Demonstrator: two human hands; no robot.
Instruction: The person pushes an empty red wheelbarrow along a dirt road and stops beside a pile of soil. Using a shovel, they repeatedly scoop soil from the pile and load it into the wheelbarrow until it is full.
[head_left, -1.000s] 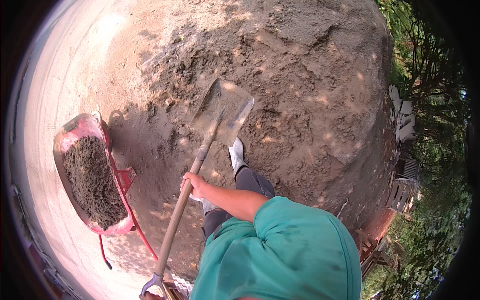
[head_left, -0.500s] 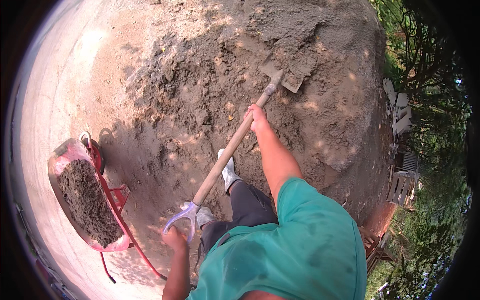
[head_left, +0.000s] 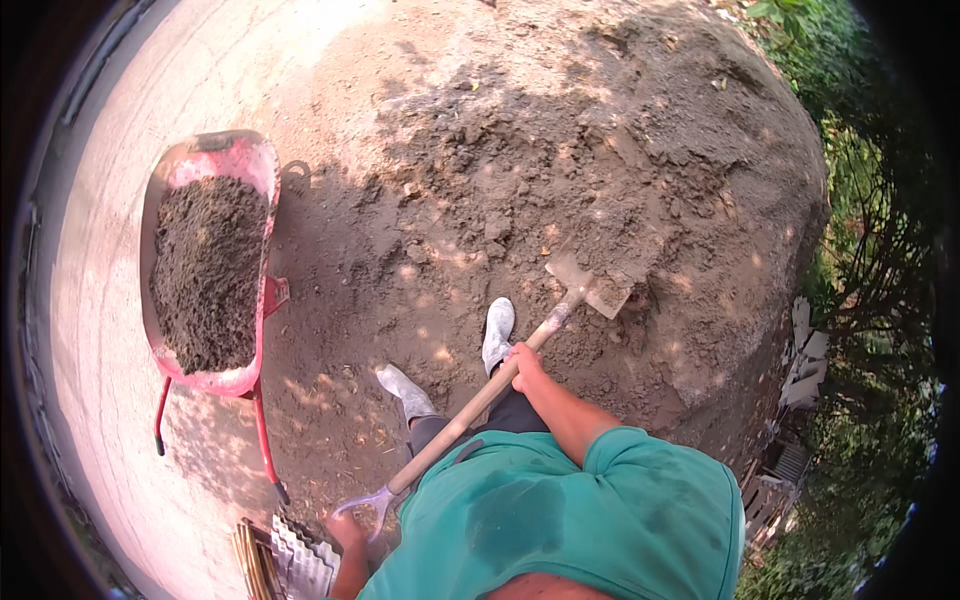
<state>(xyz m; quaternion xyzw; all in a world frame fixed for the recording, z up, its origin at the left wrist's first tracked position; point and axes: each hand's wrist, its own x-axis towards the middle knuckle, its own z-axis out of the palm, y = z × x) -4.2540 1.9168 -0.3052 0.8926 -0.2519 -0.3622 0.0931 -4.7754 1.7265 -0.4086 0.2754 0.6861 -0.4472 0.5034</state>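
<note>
A long-handled shovel (head_left: 470, 415) slants across the front of my body. My right hand (head_left: 522, 366) is wrapped round its wooden shaft, partway toward the blade. At the shaft's near end my left hand (head_left: 346, 527) is closed on the pale, forked grip. The metal blade (head_left: 610, 298) lies against the loose grey-brown soil (head_left: 500, 185), with some soil on or just behind it; how much it carries I cannot tell. To my left stands a red wheelbarrow (head_left: 262, 330) heaped with the same soil.
My pale boots (head_left: 497, 330) stand on dirt below the soil pile. Corrugated sheets (head_left: 303, 560) and long poles lie beside my left hand. Broken pale slabs (head_left: 805, 355) and green bushes (head_left: 870, 260) border the right side. Pale paved ground (head_left: 105, 310) runs along the left.
The shovel blade has come closer to my body, with both hands keeping their grip. My view has shifted, so the wheelbarrow appears farther up, and my feet have changed position.
</note>
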